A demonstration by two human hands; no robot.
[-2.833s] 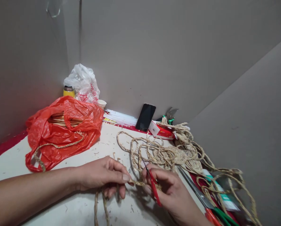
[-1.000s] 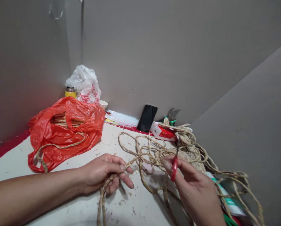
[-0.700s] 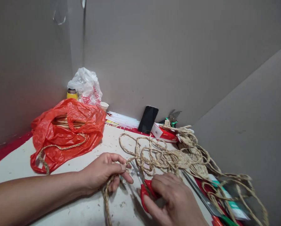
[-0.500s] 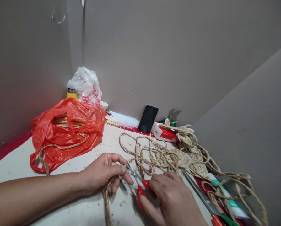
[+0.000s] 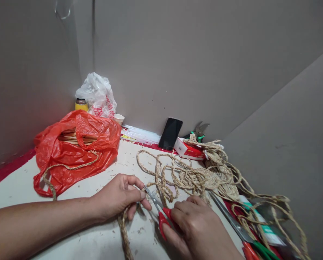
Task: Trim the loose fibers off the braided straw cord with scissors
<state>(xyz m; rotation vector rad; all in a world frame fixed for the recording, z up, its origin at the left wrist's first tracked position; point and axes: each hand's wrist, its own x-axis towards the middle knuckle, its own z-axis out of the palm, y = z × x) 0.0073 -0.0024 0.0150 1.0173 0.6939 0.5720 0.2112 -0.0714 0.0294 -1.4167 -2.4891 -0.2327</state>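
Note:
My left hand (image 5: 125, 196) is closed round a braided straw rope (image 5: 124, 231), which hangs down from under the fingers toward the near edge of view. In my right hand (image 5: 196, 224) are small scissors (image 5: 161, 216) with red handles, the thumb and fingers through the loops. Their blades point up and left and reach the left fingertips; whether they touch a strand there is too small to tell. Beyond both hands lie loops of braided rope (image 5: 161, 177) and a flat coiled rope piece (image 5: 199, 178).
Left stands a red plastic bag (image 5: 107, 141) holding straw strips, with a white bag (image 5: 96, 94), yellow jar (image 5: 81, 104) and paper cup (image 5: 119, 118) behind. A phone (image 5: 170, 133) leans on the wall near pruning shears (image 5: 201, 130). Large scissors (image 5: 235, 225) lie right. Fibre scraps litter the white surface.
The scissor blades look closer together than before. Both hands stay in nearly the same place, and the whole view has shifted slightly.

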